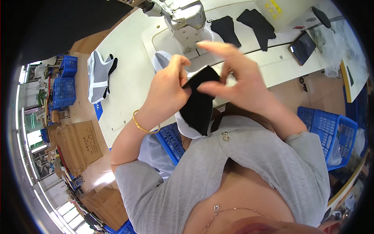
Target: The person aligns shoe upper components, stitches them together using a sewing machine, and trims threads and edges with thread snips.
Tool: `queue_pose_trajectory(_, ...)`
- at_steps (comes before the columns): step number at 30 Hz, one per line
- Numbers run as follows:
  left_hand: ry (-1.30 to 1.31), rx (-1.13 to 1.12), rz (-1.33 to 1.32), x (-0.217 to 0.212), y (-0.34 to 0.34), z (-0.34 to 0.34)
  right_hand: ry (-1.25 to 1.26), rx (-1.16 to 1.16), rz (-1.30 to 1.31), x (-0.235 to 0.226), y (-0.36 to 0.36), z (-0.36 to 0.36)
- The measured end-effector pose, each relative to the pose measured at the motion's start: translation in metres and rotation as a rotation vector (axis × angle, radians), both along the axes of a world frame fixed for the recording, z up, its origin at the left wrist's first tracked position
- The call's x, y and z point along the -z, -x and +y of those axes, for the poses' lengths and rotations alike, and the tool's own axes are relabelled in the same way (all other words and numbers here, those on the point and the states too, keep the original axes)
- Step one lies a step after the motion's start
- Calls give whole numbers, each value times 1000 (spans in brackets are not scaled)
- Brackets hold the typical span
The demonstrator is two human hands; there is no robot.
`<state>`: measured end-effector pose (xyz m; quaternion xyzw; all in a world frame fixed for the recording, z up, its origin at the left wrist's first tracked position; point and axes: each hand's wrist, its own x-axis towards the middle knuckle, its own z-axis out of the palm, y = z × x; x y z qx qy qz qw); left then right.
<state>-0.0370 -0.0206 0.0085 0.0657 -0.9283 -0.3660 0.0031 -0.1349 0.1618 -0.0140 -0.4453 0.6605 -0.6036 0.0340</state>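
My left hand (168, 86) is closed on a black fabric piece (196, 111), with thumb and fingers pinching its upper left edge. Pale grey-white fabric (183, 126) shows along the black piece's lower left side, and a pale loop (161, 60) stands out beyond my left fingers. My right hand (241, 80) is slightly blurred, its index finger stretched out and its thumb across the black fabric's upper right part. Its fingers look apart; whether the thumb presses the cloth I cannot tell. Just beyond both hands is a sewing machine head (189, 33).
On the white table (128, 78) lie a grey-and-white sewn piece (99, 78), two black cut pieces (226, 30) (258, 27) and a phone (302, 47). Blue baskets (329, 134) (170, 142) stand beside my body. Cardboard boxes (80, 146) are on the floor at left.
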Motion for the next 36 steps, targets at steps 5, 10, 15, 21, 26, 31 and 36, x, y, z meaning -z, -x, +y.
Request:
queue_pose_trajectory(5,30,69,51,5,-10,0,-64,49,383,23,23,-16)
queue_pose_trajectory(10,-502,-240,-73,24,-33,-5,-25,233,113,57,19,-9)
queue_pose_trajectory(15,-212,-402,339,57,-19,13,-217,6,-566,75,11,-11)
queue_pose_trajectory(21,-347,-359,192,39,-6,13,-427,408,388,77,148,-19)
queue_pose_trajectory(26,-275,-323,290,42,-3,11,-514,163,310,79,180,-18)
queue_pose_trajectory(31,-283,-331,248,41,-2,0,-402,112,138,87,187,-12)
queue_pose_trajectory(36,-260,-332,250,40,-2,1,-446,181,141,89,185,-10)
